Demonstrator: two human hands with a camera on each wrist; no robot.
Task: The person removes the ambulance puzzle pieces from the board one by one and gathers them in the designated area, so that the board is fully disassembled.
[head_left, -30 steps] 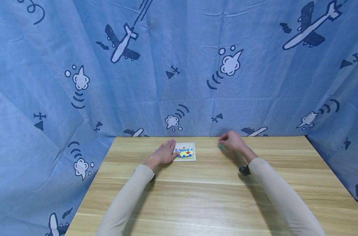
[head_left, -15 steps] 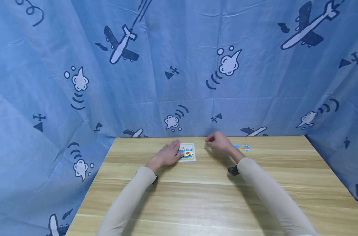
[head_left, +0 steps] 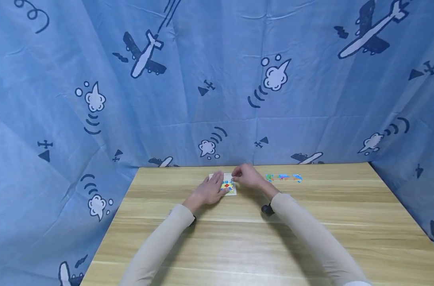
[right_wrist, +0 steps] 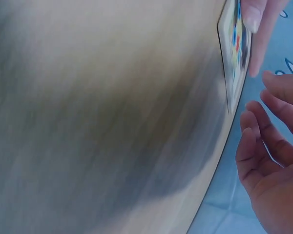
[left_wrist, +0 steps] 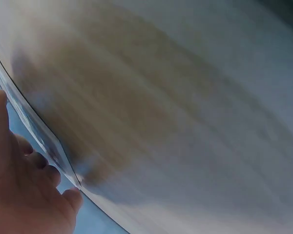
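My left hand (head_left: 209,190) rests with extended fingers on a small white-framed jigsaw puzzle (head_left: 232,193), covering its left part. A yellow vehicle with a red cross shows on it, and a bare pale strip lies along its top. The right hand (head_left: 248,176) is at the puzzle's upper right edge. In the right wrist view its fingers (right_wrist: 256,122) are loosely bent, with gaps between the tips and nothing seen between them. The left wrist view shows the left fingers along the frame's edge (left_wrist: 44,131).
Three loose puzzle pieces lie in a row right of the puzzle: a green one (head_left: 269,177), a blue and pink one (head_left: 283,176) and a blue and orange one (head_left: 297,178). Behind the wooden table (head_left: 217,238) hangs a blue airplane-print curtain (head_left: 231,87).
My right hand has left the green piece and moved left to the puzzle, uncovering the row of pieces. The left hand has slid right over the puzzle, hiding more of its picture.
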